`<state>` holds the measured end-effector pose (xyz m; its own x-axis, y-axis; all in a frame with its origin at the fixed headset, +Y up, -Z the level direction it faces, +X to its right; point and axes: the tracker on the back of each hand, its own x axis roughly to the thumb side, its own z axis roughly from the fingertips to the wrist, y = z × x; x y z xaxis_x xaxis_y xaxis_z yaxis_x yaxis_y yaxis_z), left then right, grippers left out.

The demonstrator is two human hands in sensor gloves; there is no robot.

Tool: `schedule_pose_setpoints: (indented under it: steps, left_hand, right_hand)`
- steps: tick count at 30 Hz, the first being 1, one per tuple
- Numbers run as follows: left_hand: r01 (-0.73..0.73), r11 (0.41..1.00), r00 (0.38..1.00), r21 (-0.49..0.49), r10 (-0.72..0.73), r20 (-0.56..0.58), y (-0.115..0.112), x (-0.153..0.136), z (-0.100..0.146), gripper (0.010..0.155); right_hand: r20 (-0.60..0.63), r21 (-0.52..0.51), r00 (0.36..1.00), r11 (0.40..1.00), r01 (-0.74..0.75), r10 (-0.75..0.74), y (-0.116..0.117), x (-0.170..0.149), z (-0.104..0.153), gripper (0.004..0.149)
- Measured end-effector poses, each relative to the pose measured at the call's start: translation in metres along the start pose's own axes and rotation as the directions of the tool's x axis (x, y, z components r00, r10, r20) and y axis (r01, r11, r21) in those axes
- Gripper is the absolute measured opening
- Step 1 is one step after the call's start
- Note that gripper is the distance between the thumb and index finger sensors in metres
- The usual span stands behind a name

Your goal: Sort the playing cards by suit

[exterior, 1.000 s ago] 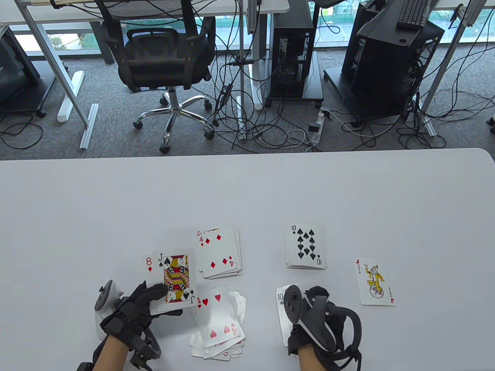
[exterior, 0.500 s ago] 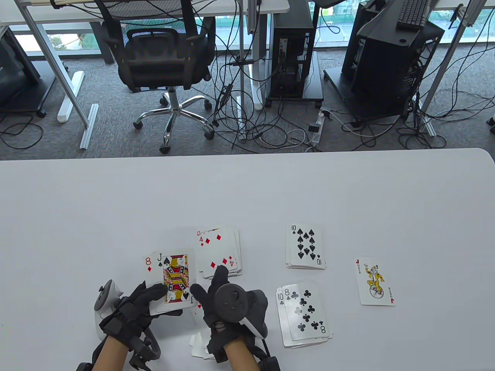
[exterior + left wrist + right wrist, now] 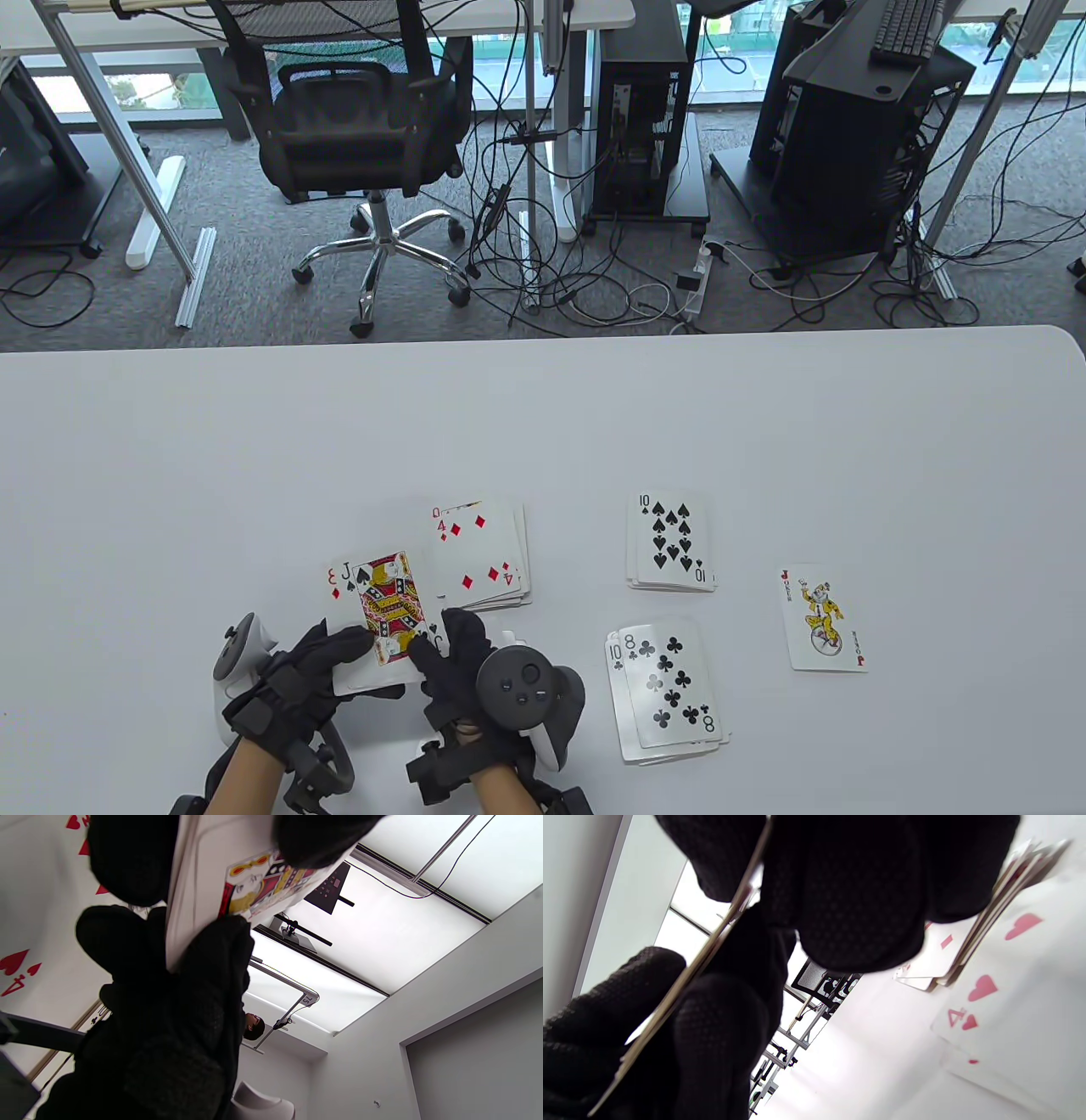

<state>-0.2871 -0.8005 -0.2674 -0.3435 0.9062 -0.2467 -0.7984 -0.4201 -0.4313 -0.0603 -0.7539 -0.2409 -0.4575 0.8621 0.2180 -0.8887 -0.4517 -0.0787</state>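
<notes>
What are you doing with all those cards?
Someone in black gloves is sorting playing cards by suit. The left hand holds a small stack with the jack of spades on top, and the right hand pinches that jack's corner. On the white table lie face-up piles: diamonds, spades topped by a ten, and clubs topped by an eight. A joker lies alone at the right. A heart pile sits under the right hand, seen from the wrist views.
</notes>
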Motion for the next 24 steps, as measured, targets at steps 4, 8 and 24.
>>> schedule_pose_setpoints:
  steps: [4,8,24]
  left_hand:
    - [0.000,1.000,1.000,-0.006,0.000,0.006,0.000,0.001,0.000,0.051]
    - [0.008,1.000,1.000,-0.001,-0.008,0.012,0.001,0.002,0.001,0.050]
    - [-0.016,1.000,1.000,0.008,0.016,0.022,0.001,0.001,0.001,0.049]
  right_hand:
    - [-0.023,-0.003,0.999,0.999,0.032,-0.032,-0.002,-0.005,-0.002,0.042]
    - [-0.058,0.029,0.998,0.999,0.041,-0.039,-0.004,-0.007,-0.006,0.041]
    - [-0.102,-0.082,0.983,0.983,-0.163,0.154,-0.127,-0.005,-0.066,0.040]
